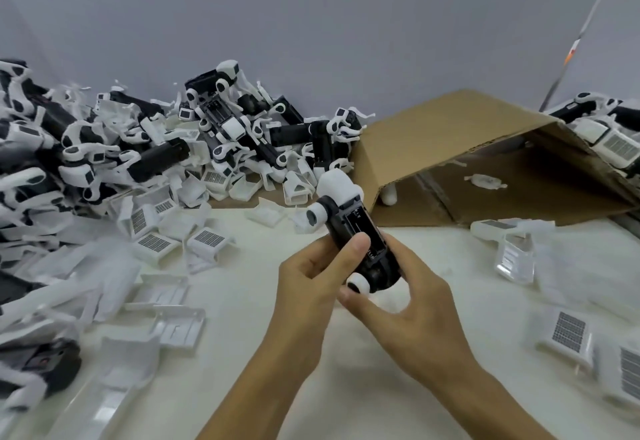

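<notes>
I hold a black toy body (360, 231) with a white head cap at its far end and white round joints on its side, above the middle of the white table (242, 335). Its open underside faces up. My left hand (311, 287) grips it from the left, thumb pressed on the open cavity. My right hand (408, 304) grips it from the right and underneath, with a finger at the white joint near its lower end.
A big heap of black-and-white toy robot dogs (156, 134) fills the back left. Loose white plastic covers with grilles (207, 240) lie at left and right. A tipped cardboard box (485, 162) lies open at back right, with more toys (606, 131) behind it.
</notes>
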`<state>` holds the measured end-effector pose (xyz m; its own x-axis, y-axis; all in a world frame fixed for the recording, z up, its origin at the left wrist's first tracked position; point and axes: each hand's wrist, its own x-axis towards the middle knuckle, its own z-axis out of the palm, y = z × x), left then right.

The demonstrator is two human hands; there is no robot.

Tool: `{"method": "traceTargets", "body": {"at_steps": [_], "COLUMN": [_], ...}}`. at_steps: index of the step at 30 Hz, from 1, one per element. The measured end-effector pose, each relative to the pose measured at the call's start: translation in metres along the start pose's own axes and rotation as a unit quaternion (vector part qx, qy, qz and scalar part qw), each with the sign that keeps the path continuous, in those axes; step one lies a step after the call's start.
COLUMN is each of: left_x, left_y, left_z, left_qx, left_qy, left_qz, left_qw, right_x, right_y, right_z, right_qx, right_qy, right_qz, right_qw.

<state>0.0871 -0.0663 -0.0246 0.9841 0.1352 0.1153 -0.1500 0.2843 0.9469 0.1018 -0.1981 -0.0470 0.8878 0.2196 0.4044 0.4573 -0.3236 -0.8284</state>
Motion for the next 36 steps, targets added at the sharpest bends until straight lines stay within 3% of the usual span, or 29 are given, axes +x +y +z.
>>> {"method": "traceTargets", "body": {"at_steps": [7, 9, 11, 13, 15, 24, 28, 32, 33, 34, 36], "left_x": [0.001, 0.001, 0.003, 0.007, 0.008, 0.001, 0.001, 0.004, 0.003, 0.003, 0.000], "left_y": [-0.001, -0.003, -0.008, -0.014, -0.018, -0.019, -0.027, -0.025, -0.023, -0.020, -0.015], "left_z": [-0.005, -0.007, -0.015, -0.021, -0.022, -0.011, -0.006, -0.004, -0.005, -0.006, -0.007], "left_qx": [0.042, 0.119, 0.299, 0.453, 0.495, 0.509, 0.542, 0.513, 0.493, 0.461, 0.349], "left_qy": [-0.012, -0.007, 0.028, 0.023, -0.004, -0.014, 0.034, 0.113, 0.111, 0.106, 0.111], "left_qz": [0.059, 0.116, 0.246, 0.371, 0.410, 0.389, 0.397, 0.510, 0.521, 0.511, 0.434], "left_qw": [0.997, 0.986, 0.922, 0.810, 0.766, 0.768, 0.740, 0.681, 0.688, 0.718, 0.823], "right_x": [0.001, 0.001, 0.000, 0.001, 0.002, 0.004, 0.003, 0.007, 0.008, 0.009, 0.010], "right_y": [0.002, 0.003, 0.003, 0.001, 0.000, -0.008, -0.008, -0.013, -0.013, -0.013, -0.014], "right_z": [-0.003, -0.004, -0.007, -0.010, -0.012, -0.021, -0.015, -0.016, -0.017, -0.018, -0.018], "right_qx": [0.033, 0.042, 0.061, 0.079, 0.061, 0.079, 0.126, 0.170, 0.206, 0.238, 0.265], "right_qy": [-0.019, -0.036, -0.034, -0.001, 0.037, 0.075, 0.074, 0.084, 0.080, 0.073, 0.075], "right_qz": [0.000, -0.010, -0.030, -0.045, -0.057, -0.030, 0.012, 0.060, 0.058, 0.054, 0.042], "right_qw": [0.999, 0.998, 0.997, 0.996, 0.996, 0.994, 0.989, 0.980, 0.974, 0.967, 0.961]}}
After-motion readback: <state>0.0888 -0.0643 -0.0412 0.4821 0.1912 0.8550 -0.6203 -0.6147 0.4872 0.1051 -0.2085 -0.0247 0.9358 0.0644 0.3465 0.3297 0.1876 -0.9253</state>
